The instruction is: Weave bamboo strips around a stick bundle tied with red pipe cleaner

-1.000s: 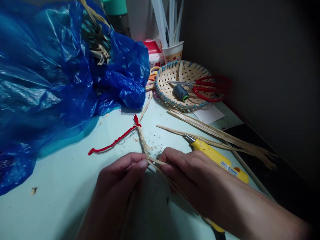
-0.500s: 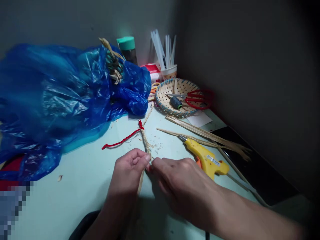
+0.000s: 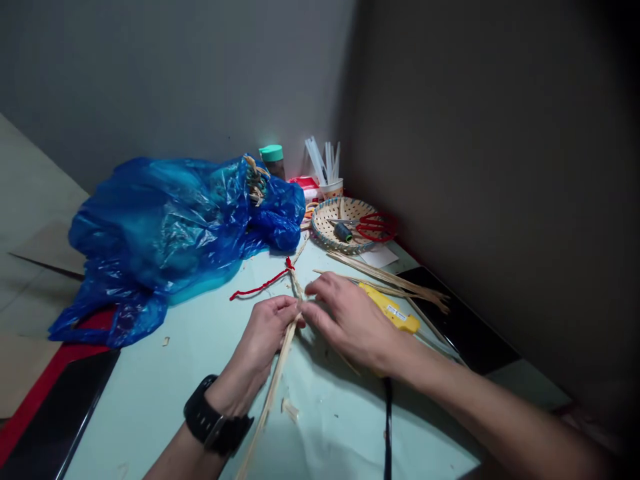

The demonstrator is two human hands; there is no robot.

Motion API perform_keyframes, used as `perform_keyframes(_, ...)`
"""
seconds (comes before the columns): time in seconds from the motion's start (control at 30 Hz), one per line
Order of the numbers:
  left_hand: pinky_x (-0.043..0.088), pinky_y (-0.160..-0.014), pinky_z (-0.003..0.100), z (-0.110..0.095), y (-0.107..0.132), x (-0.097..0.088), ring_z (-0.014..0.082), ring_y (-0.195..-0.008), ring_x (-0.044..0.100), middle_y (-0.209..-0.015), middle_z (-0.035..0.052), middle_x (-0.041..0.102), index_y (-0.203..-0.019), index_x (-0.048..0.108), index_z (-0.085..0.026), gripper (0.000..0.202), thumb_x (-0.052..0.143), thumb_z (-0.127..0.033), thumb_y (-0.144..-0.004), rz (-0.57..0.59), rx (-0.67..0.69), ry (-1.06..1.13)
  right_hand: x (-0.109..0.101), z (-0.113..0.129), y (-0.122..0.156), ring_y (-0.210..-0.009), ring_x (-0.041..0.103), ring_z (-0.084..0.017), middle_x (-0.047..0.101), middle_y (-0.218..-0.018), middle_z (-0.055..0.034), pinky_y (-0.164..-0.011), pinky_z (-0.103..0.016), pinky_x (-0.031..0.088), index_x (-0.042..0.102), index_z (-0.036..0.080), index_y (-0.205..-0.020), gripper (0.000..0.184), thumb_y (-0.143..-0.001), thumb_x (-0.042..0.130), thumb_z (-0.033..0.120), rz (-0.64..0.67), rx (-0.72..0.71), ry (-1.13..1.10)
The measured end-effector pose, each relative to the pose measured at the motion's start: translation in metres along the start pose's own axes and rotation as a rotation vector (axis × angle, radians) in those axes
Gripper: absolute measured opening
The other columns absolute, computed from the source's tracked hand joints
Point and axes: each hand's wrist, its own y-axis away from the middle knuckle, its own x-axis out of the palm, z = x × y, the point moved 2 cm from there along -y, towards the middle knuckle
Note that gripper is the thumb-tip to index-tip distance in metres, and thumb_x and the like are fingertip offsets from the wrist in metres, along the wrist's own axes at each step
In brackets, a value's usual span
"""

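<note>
A plaited straw braid (image 3: pixel 296 283) lies on the pale table, tied at its far end with a red pipe cleaner (image 3: pixel 257 289). Its loose strands (image 3: pixel 270 393) run back toward me. My left hand (image 3: pixel 263 337), with a black watch (image 3: pixel 215 423) on the wrist, is closed and pinches the strands where the braid ends. My right hand (image 3: pixel 350 320) meets it from the right, fingers pinched on the same strands. Both hands rest low over the table.
A big blue plastic bag (image 3: pixel 165 227) fills the left of the table. A yellow glue gun (image 3: pixel 393 310) and loose straw strips (image 3: pixel 395 277) lie right of my hands. Behind stand a woven basket (image 3: pixel 325 230) with red scissors (image 3: pixel 375 225) and thread, a cup of sticks (image 3: pixel 327 177), a green-lidded jar (image 3: pixel 273 160).
The view has pulled back and up, so the whole table and my forearms show. My hands stay pinched on the straw strands; the right hand has shifted slightly up along the braid.
</note>
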Motion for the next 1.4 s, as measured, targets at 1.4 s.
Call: perform_keyframes(1.4, 0.024, -0.045, 0.019, -0.005, -0.001, -0.004, 0.0072, -0.045, 0.038, -0.054, -0.007, 0.048, -0.084, 0.044, -0.02, 0.021, 0.058, -0.036, -0.081, 0.196, 0.077, -0.214, 0.034, -0.037, -0.027, -0.037, 0.028, -0.003, 0.046, -0.047, 0.0064, -0.039, -0.02, 0.016, 0.055, 0.013, -0.065, 0.01, -0.073, 0.055, 0.021, 0.231, 0.313, -0.942)
